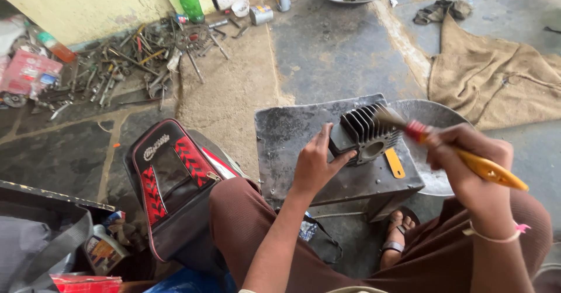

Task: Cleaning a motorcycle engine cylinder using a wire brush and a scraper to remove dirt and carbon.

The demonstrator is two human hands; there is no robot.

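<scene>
- Left hand clasped around the near side of a dark finned engine cylinder, steadying it near the right edge of a metal stand.
- Right hand closed on a yellow-handled brush, bristles touching the fins.
- Yellow scraper flat beside the cylinder.
- Metal basin just past the stand's right edge.

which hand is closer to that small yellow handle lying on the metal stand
Right. The right hand, gripping a yellow-handled brush, is just right of the yellow handle. The left hand holds the finned cylinder, farther off to its left.
</scene>
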